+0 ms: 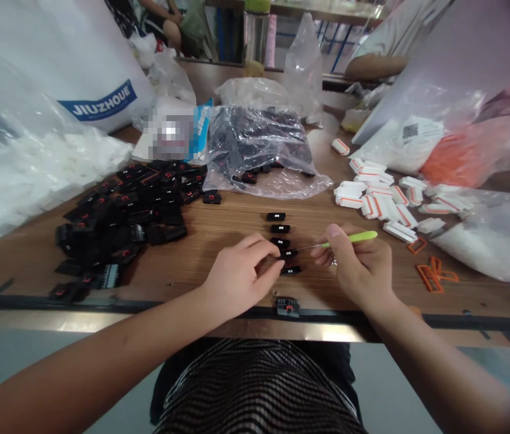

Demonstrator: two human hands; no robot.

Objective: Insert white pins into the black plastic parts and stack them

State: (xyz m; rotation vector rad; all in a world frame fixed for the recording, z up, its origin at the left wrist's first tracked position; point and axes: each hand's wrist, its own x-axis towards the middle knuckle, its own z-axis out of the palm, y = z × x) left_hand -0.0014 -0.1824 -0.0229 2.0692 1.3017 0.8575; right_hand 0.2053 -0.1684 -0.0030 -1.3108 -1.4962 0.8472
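Observation:
My left hand (246,271) reaches in from the left, thumb and fingertips closed on the left end of a small black plastic block (289,254). That block is part of a short column of several; another black block (275,216) with two white dots lies at the column's far end. Gripped in my right hand (361,265) is a thin metal pick with a bright green handle (363,237). Its tip points left and meets or nearly meets the held block. Tiny white bits (334,261) show under my right fingers. Nearer the table edge sits a black block with a red mark (287,306).
Black blocks form a pile (132,205) on the left. A clear bag of black parts (259,138) stands behind the column. To the right lie white pieces with orange edges (381,199) and loose orange frames (431,275). Bulky plastic bags (499,235) flank both sides. People sit beyond.

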